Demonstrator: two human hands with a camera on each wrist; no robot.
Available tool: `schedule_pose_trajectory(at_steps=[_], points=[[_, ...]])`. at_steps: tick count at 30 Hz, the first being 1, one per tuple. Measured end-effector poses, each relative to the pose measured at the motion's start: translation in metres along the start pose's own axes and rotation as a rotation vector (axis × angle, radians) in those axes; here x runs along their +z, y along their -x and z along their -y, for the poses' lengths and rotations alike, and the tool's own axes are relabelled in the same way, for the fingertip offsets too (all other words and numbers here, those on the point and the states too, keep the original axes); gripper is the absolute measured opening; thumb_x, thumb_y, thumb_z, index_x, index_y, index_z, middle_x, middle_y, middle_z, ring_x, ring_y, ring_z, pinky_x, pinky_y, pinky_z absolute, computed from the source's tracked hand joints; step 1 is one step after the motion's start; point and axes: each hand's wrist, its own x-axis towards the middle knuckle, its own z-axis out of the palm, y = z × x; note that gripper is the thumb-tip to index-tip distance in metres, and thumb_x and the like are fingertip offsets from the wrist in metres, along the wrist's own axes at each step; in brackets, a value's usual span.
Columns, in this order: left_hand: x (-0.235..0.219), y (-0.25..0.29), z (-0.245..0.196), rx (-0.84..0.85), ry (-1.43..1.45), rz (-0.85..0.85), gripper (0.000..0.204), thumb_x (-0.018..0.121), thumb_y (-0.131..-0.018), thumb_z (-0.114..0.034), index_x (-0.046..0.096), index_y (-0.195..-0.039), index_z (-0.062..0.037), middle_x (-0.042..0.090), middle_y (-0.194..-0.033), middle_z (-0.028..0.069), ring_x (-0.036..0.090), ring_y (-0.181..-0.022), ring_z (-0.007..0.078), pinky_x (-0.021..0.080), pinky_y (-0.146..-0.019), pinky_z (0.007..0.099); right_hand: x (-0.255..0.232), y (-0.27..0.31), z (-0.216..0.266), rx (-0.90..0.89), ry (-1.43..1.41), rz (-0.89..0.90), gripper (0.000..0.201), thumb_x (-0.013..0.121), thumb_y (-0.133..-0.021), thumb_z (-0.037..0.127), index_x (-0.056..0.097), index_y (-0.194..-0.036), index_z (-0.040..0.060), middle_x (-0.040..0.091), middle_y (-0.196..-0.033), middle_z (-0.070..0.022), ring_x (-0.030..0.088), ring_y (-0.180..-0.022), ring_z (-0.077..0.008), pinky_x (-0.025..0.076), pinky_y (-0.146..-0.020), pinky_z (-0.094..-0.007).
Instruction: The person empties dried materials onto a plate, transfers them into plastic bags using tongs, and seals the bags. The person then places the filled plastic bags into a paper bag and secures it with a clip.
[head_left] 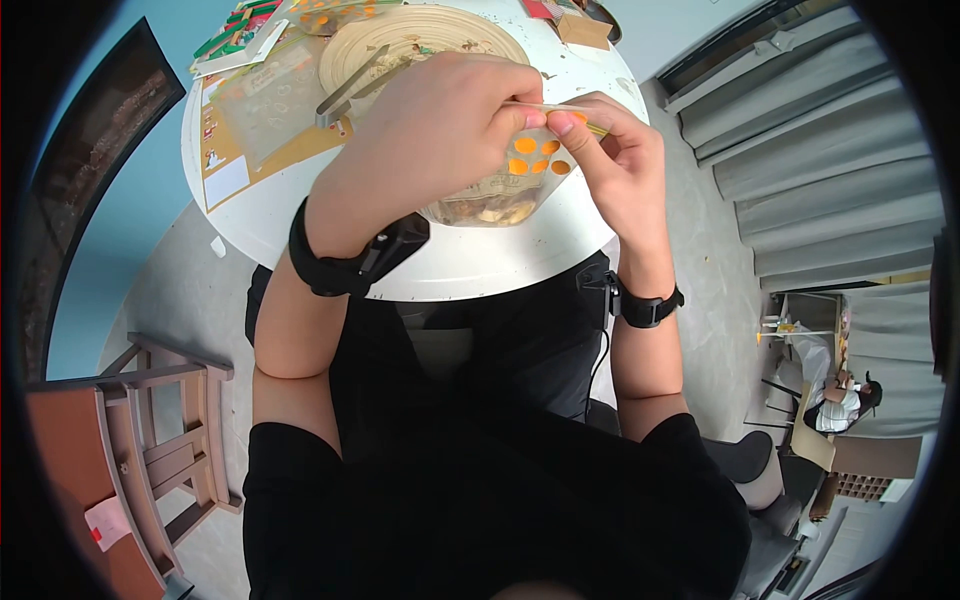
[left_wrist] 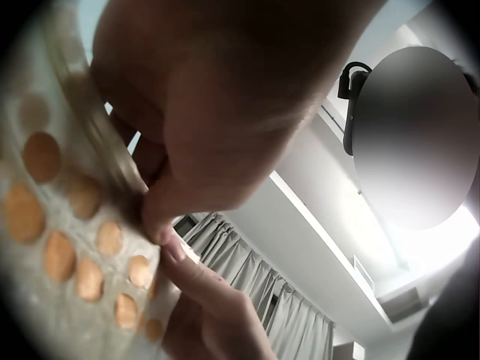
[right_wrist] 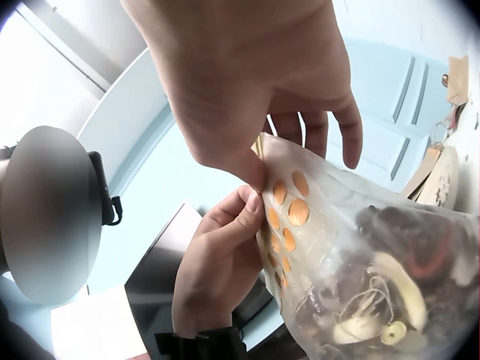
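A clear zip bag with orange dots [head_left: 487, 208] is held upright over the near part of the round white table [head_left: 400, 277]. My left hand [head_left: 440, 120] pinches its top edge between thumb and fingers. Right beside it, my right hand [head_left: 625, 165] pinches the same edge, the two thumbs nearly meeting. In the right wrist view, the bag [right_wrist: 360, 247] contains dark pieces, a pale curved piece [right_wrist: 401, 285], thin string and a small yellowish ring [right_wrist: 393, 333]. In the left wrist view, the right thumb [left_wrist: 202, 277] presses at the bag's edge next to the left fingertips.
Behind the hands lies a round woven tray [head_left: 345, 65] with scraps and a long metal tool [head_left: 345, 95] across its rim. A brown sheet [head_left: 300, 150] with clear plastic bags lies left. A wooden chair [head_left: 180, 440] stands left; another person [head_left: 840, 405] sits far right.
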Motion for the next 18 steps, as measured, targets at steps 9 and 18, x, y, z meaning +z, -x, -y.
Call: schedule_pose_trajectory(at_steps=[9, 18], points=[[-0.016, 0.007, 0.012, -0.034, -0.048, 0.146, 0.019, 0.070, -0.091, -0.020, 0.069, -0.092, -0.0003, 0.062, -0.077, 0.0140, 0.059, -0.074, 0.0310, 0.046, -0.070, 0.0393, -0.011, -0.003, 0.010, 0.038, 0.142, 0.100, 0.017, 0.078, -0.092, 0.015, 0.077, -0.095, -0.0016, 0.069, -0.083, -0.0051, 0.065, -0.073, -0.0111, 0.051, -0.063, -0.0248], [-0.049, 0.021, 0.023, -0.224, 0.020, 0.142, 0.025, 0.072, -0.093, -0.021, 0.065, -0.089, 0.0032, 0.062, -0.076, 0.0137, 0.059, -0.072, 0.0243, 0.048, -0.072, 0.0351, -0.016, -0.008, 0.017, 0.080, 0.287, 0.098, 0.016, 0.079, -0.090, 0.014, 0.077, -0.094, -0.0015, 0.070, -0.083, -0.0060, 0.065, -0.071, -0.0125, 0.052, -0.068, -0.0275]])
